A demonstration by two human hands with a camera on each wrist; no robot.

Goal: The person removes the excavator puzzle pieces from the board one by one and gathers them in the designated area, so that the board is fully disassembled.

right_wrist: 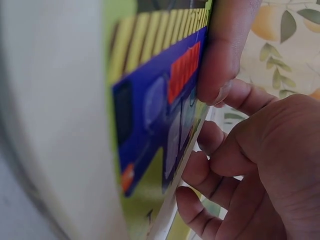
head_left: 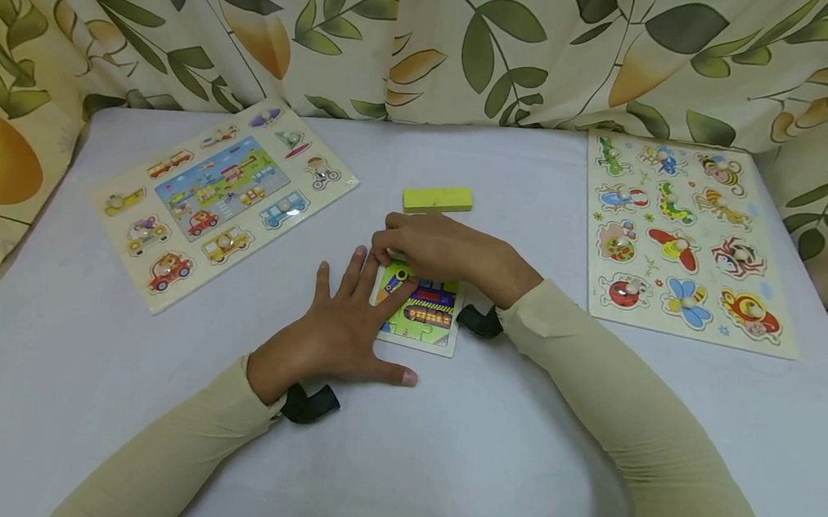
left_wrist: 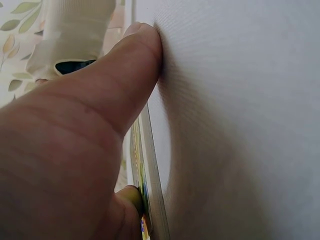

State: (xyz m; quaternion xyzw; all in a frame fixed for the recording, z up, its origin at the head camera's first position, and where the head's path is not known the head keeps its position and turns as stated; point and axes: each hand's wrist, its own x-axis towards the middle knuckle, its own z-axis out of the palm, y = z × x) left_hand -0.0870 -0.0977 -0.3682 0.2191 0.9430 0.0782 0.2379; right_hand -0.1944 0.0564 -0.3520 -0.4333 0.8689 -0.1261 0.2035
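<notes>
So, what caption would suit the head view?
Left hand and right hand at a small puzzle, a yellow block just beyond.

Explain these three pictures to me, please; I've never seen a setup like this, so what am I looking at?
There is no machine here, just a person's two bare hands. The wide picture comes from a camera worn on the head, looking forward and down; the two close-ups come from cameras on each wrist.

On the white table lie a vehicle board at left, an insect board at right, a yellow-green block and, nearer, a small jigsaw.

The left hand is spread, its index finger over the jigsaw. The right hand has curled fingers at the jigsaw's far edge; whether it pinches anything is unclear.
</notes>
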